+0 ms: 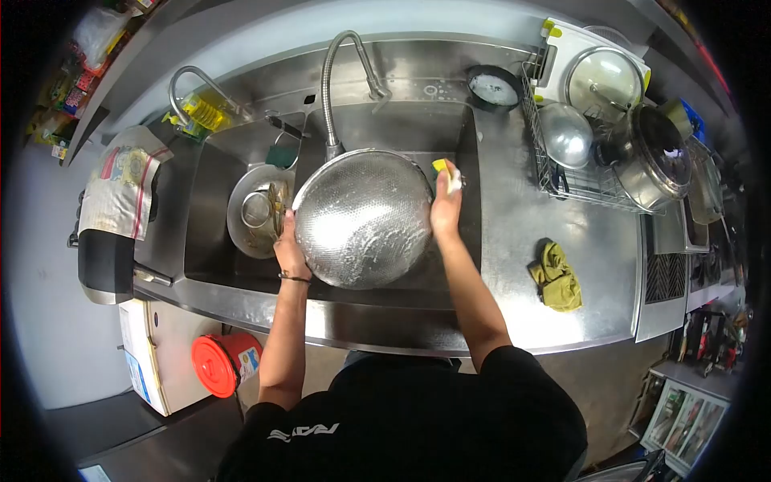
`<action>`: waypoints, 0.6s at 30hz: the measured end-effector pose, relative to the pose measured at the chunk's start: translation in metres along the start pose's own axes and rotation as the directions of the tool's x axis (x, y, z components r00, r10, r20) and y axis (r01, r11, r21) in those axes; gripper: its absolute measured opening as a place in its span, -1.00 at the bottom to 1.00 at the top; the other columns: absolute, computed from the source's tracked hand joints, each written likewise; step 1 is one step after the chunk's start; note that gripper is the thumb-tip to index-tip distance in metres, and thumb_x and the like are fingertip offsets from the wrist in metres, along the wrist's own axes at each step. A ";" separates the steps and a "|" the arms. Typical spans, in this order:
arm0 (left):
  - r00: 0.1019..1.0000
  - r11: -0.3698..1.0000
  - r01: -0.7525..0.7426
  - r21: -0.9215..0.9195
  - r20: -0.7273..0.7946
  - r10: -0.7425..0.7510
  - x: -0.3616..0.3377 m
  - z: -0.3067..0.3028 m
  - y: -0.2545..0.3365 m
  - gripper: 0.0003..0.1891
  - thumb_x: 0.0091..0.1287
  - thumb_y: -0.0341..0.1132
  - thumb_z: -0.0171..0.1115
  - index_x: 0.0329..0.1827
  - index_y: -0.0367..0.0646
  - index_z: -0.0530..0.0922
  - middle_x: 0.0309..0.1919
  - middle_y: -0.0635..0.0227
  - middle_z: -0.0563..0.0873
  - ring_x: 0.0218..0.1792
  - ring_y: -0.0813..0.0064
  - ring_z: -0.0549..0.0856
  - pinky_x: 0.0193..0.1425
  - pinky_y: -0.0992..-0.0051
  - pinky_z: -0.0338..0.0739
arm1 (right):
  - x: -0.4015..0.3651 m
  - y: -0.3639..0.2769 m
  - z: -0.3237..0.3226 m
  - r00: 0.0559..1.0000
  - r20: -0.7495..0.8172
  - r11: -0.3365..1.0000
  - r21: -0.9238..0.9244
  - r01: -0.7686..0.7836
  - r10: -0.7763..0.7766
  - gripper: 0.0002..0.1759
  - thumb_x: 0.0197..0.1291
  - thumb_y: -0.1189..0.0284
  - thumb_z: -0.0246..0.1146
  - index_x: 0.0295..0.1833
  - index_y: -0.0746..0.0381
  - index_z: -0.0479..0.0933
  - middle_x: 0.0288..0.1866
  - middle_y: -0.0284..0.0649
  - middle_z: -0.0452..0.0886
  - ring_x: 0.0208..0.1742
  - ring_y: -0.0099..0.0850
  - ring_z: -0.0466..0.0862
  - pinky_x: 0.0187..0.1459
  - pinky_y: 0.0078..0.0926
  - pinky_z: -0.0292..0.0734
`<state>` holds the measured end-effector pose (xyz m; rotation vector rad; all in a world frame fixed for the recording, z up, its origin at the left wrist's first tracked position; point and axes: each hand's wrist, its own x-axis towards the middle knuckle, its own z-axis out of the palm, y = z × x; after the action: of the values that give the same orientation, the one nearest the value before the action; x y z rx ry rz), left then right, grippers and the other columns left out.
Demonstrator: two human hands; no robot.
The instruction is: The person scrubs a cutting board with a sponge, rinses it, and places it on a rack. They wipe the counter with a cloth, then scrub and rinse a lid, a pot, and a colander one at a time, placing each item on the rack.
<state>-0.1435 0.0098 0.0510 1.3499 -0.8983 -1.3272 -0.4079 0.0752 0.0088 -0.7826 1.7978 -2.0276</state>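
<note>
A large round metal colander (365,225) with a finely perforated surface and streaks of suds is held up over the right sink basin (468,241). My left hand (291,253) grips its left rim, fingers partly hidden behind it. At its right edge, my right hand (446,213) is closed on a yellow sponge (447,173) covered in white foam. Left of the colander, a metal bowl (241,229) sits in the left basin with a small round strainer (257,209) and some utensils inside.
A tall spring faucet (328,88) rises behind the colander. On the right counter lie a crumpled olive cloth (558,277) and a dish rack (562,189) full of pots and lids. A dark foamy bowl (493,88) stands at the back. Below left is a red lidded bucket (225,363).
</note>
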 end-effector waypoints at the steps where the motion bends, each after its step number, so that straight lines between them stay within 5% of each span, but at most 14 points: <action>1: 1.000 1.000 0.006 0.004 0.000 -0.006 -0.004 0.002 -0.003 -0.40 0.25 0.10 0.16 -0.12 -0.44 0.57 -0.24 0.24 0.66 -0.31 0.50 0.63 -0.24 0.51 0.52 | -0.020 -0.004 0.004 1.000 0.009 1.000 -0.008 0.013 -0.013 -0.58 0.38 0.30 -0.04 0.23 0.34 0.29 0.09 -0.13 0.44 0.13 -0.35 0.39 0.21 -0.46 0.20; 4: 0.993 0.998 0.035 0.060 -0.119 -0.027 -0.014 0.006 -0.008 -0.49 0.27 0.03 0.20 -0.30 -0.41 0.61 -0.39 0.37 0.65 -0.43 0.62 0.54 -0.30 0.60 0.43 | -0.092 -0.007 0.019 0.954 0.048 0.925 -0.234 0.298 -0.295 -0.52 0.26 0.49 0.03 0.28 0.36 0.21 0.23 0.03 0.31 0.24 -0.01 0.29 0.28 -0.19 0.11; 7: 0.992 0.999 -0.028 0.032 -0.124 0.032 -0.012 0.007 -0.019 -0.49 0.26 0.05 0.19 -0.51 -0.33 0.60 -0.57 0.46 0.57 -0.55 0.66 0.43 -0.43 0.59 0.34 | -0.108 0.005 0.009 0.656 0.491 0.670 -0.179 0.720 -0.574 -0.41 0.21 0.39 0.11 0.34 0.28 0.15 0.25 0.25 0.24 0.30 0.18 0.20 0.29 0.01 0.10; 9: 0.987 0.992 -0.039 0.119 -0.149 0.056 -0.015 0.007 -0.019 -0.48 0.26 0.06 0.19 -0.60 -0.29 0.55 -0.65 0.50 0.51 -0.59 0.67 0.37 -0.49 0.58 0.29 | -0.078 0.014 0.005 0.819 0.398 0.729 -0.393 0.560 -0.413 -0.47 0.16 0.39 0.15 0.26 0.26 0.28 0.20 0.16 0.35 0.23 0.10 0.33 0.20 -0.04 0.26; 10: 0.982 0.978 -0.051 0.201 -0.169 0.086 -0.017 0.007 -0.019 -0.45 0.27 0.07 0.18 -0.70 -0.24 0.51 -0.72 0.54 0.44 -0.63 0.69 0.31 -0.54 0.56 0.23 | -0.059 0.014 0.002 0.893 0.347 0.929 -0.329 -0.169 0.286 -0.55 0.13 0.35 0.17 0.15 0.26 0.40 0.12 0.06 0.45 0.10 0.00 0.48 0.09 -0.16 0.40; 11: 0.982 0.978 -0.053 0.200 -0.169 0.087 -0.020 0.007 -0.019 -0.45 0.27 0.07 0.18 -0.70 -0.24 0.51 -0.72 0.54 0.44 -0.63 0.69 0.31 -0.54 0.56 0.23 | -0.041 0.005 0.010 0.986 0.128 0.978 -0.167 0.125 -0.104 -0.58 0.10 0.35 0.20 0.09 0.25 0.46 0.04 0.00 0.52 0.01 -0.07 0.55 0.02 -0.25 0.45; 13: 0.979 0.917 -0.167 0.364 -0.047 0.197 -0.026 0.010 -0.017 -0.44 0.30 0.06 0.14 -0.60 -0.33 0.58 -0.67 0.51 0.50 -0.61 0.70 0.35 -0.52 0.57 0.25 | -0.049 -0.021 0.016 0.904 0.188 0.896 -0.159 0.414 -0.384 -0.58 0.04 0.40 0.23 0.07 0.20 0.48 0.05 -0.05 0.51 0.05 -0.10 0.54 0.06 -0.26 0.44; 14: 0.959 0.910 -0.248 0.332 -0.045 0.278 -0.031 0.017 -0.017 -0.42 0.30 0.04 0.15 -0.75 -0.27 0.48 -0.77 0.59 0.38 -0.64 0.74 0.25 -0.56 0.59 0.14 | -0.053 -0.037 0.016 0.748 0.324 0.712 -0.248 0.657 -0.579 -0.57 -0.02 0.45 0.25 0.06 0.15 0.50 0.04 -0.11 0.53 0.05 -0.18 0.55 0.08 -0.29 0.44; 15: 0.937 0.870 -0.320 0.376 -0.011 0.349 -0.036 0.019 -0.015 -0.44 0.29 0.00 0.18 -0.77 -0.25 0.42 -0.77 0.59 0.34 -0.64 0.73 0.22 -0.58 0.58 0.12 | -0.056 -0.054 0.014 0.614 0.430 0.640 -0.103 0.761 -0.662 -0.55 -0.03 0.45 0.26 0.07 0.12 0.50 0.01 -0.17 0.57 0.04 -0.24 0.56 0.13 -0.30 0.41; 17: 0.923 0.845 -0.363 0.393 0.026 0.384 -0.049 0.022 -0.004 -0.43 0.21 -0.09 0.32 -0.81 -0.26 0.29 -0.81 0.59 0.22 -0.65 0.74 0.16 -0.64 0.54 0.06 | -0.036 -0.049 0.008 0.585 0.494 0.654 -0.043 0.755 -0.643 -0.63 -0.03 0.49 0.25 -0.01 0.16 0.54 -0.07 -0.12 0.59 -0.03 -0.26 0.59 0.05 -0.31 0.47; 18: 0.923 0.845 -0.361 0.394 0.023 0.383 -0.053 0.021 -0.006 -0.43 0.21 -0.09 0.32 -0.81 -0.26 0.29 -0.81 0.59 0.22 -0.65 0.74 0.16 -0.64 0.54 0.06 | -0.025 -0.044 0.011 0.892 0.322 0.948 0.094 0.304 -0.318 -0.71 0.00 0.54 0.22 -0.08 0.23 0.55 -0.14 -0.08 0.60 -0.09 -0.27 0.61 -0.09 -0.35 0.54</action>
<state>-0.1717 0.0592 0.0597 1.4097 -1.3631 -0.8277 -0.3765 0.0879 0.0479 -1.3868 1.5085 -1.9556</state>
